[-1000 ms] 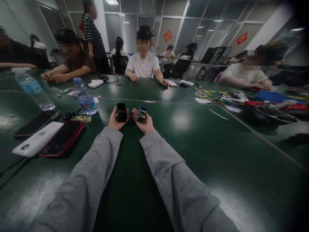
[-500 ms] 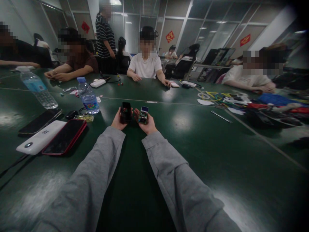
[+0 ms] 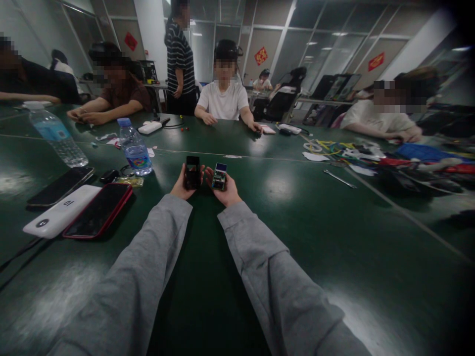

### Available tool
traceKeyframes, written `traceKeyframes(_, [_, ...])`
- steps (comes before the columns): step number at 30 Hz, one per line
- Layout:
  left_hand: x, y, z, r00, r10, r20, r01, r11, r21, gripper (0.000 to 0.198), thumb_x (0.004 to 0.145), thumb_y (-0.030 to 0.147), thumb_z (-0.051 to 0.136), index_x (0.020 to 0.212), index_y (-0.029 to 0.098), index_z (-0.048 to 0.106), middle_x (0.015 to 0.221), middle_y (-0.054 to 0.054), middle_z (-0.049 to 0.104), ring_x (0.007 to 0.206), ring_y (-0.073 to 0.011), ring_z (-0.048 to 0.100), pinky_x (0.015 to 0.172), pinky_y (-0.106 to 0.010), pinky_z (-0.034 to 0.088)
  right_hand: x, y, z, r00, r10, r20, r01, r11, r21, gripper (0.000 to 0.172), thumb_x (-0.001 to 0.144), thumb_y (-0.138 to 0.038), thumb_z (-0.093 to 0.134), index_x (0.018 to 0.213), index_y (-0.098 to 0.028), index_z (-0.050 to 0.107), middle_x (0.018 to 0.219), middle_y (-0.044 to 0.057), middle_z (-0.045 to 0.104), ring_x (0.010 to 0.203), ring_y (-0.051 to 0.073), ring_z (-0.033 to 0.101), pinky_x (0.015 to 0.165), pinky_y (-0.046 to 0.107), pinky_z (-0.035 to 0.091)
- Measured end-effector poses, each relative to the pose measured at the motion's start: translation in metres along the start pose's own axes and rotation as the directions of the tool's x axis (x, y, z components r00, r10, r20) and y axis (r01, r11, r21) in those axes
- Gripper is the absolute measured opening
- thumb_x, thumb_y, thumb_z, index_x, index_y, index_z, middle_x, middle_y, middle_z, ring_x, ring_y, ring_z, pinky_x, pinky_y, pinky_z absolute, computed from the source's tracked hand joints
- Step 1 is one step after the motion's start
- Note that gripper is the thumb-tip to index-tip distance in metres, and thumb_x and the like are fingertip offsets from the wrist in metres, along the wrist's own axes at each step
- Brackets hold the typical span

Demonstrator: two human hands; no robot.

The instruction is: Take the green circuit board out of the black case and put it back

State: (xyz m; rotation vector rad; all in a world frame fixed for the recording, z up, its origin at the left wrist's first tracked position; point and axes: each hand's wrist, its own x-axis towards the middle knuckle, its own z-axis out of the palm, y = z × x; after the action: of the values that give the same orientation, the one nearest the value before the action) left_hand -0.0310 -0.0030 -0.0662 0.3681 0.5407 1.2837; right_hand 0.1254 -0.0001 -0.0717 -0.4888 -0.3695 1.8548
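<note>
My left hand (image 3: 180,186) holds a small black rectangular casing (image 3: 192,173) with an opening in its upper part, its fingers curled round the sides. Close by on the right, my right hand (image 3: 229,191) has its fingers round a small green circuit board (image 3: 220,179) with a little screen (image 3: 221,167) at its top end. The casing and the board are side by side and apart, held over the middle of the green table (image 3: 297,237). Finer parts on the board are too small to make out.
At left lie a red-edged phone (image 3: 98,210), a white power bank (image 3: 61,211) and a dark phone (image 3: 61,187). Two water bottles (image 3: 136,151) stand behind. To the right are a wrench (image 3: 339,179) and a heap of cables (image 3: 334,148). Several people sit around.
Both hands keep their hold almost in place, and the black casing has turned slightly. In the background, the standing person in stripes has moved to the right.
</note>
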Motion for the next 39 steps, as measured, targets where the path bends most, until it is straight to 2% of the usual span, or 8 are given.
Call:
traceKeyframes(7, [0.001,0.0,-0.001,1.0,0.003,0.024,-0.003,1.0,0.001,0.042,0.096,0.051,0.041,0.109,0.018,0.064,0.107,-0.008,0.071,0.081,-0.0142,0.069,0.068,-0.025,0.056,0.002,0.0,-0.001,1.0,0.013,0.009,-0.014,1.0,0.026,0.043,0.101,-0.03,0.022,0.106,-0.013,0.062,0.09,0.008,0.075,0.094,0.019,0.072,0.086,0.039,0.058])
traceKeyframes(12, [0.0,-0.001,0.001,1.0,0.002,-0.018,-0.002,1.0,0.001,0.041,0.095,0.051,0.044,0.111,0.018,0.063,0.108,-0.009,0.071,0.082,-0.0152,0.069,0.069,-0.026,0.056,0.001,0.0,0.0,1.0,0.01,-0.002,-0.01,1.0,0.011,0.042,0.1,-0.03,0.022,0.109,-0.014,0.061,0.094,0.008,0.075,0.096,0.02,0.071,0.085,0.043,0.058])
traceKeyframes(23, [0.002,-0.001,0.0,1.0,0.003,-0.01,-0.003,0.999,0.033,0.039,0.095,0.052,0.044,0.107,0.019,0.064,0.108,-0.009,0.071,0.081,-0.0157,0.069,0.067,-0.026,0.056,0.0,0.0,0.003,1.0,0.023,-0.011,-0.023,1.0,-0.018,0.044,0.1,-0.03,0.021,0.113,-0.012,0.059,0.094,0.009,0.075,0.09,0.019,0.073,0.084,0.04,0.059])
traceKeyframes(27, [0.007,-0.002,-0.001,0.999,0.008,-0.032,-0.006,0.998,0.067,0.04,0.094,0.052,0.044,0.102,0.018,0.064,0.099,-0.009,0.072,0.076,-0.0155,0.069,0.065,-0.026,0.056,0.001,0.0,0.002,0.999,0.032,0.012,-0.032,0.999,-0.015,0.047,0.1,-0.031,0.019,0.116,-0.01,0.058,0.095,0.01,0.075,0.091,0.019,0.072,0.085,0.041,0.058])
traceKeyframes(33, [0.013,-0.006,-0.003,0.994,0.036,-0.103,-0.021,0.99,0.142,0.04,0.09,0.053,0.053,0.102,0.016,0.064,0.085,-0.008,0.071,0.071,-0.0165,0.068,0.067,-0.028,0.055,0.002,0.001,0.001,0.998,0.058,0.029,-0.058,0.998,-0.018,0.047,0.099,-0.034,0.023,0.109,-0.01,0.062,0.091,0.011,0.075,0.094,0.022,0.072,0.087,0.043,0.059])
traceKeyframes(39, [0.014,-0.006,-0.003,0.996,0.001,-0.089,0.011,0.99,0.139,0.043,0.089,0.054,0.055,0.106,0.016,0.064,0.083,-0.006,0.07,0.069,-0.0154,0.067,0.068,-0.028,0.054,0.004,0.002,0.0,0.998,0.051,0.022,-0.051,0.999,-0.013,0.048,0.1,-0.035,0.022,0.111,-0.011,0.062,0.09,0.01,0.075,0.094,0.022,0.072,0.087,0.043,0.059])
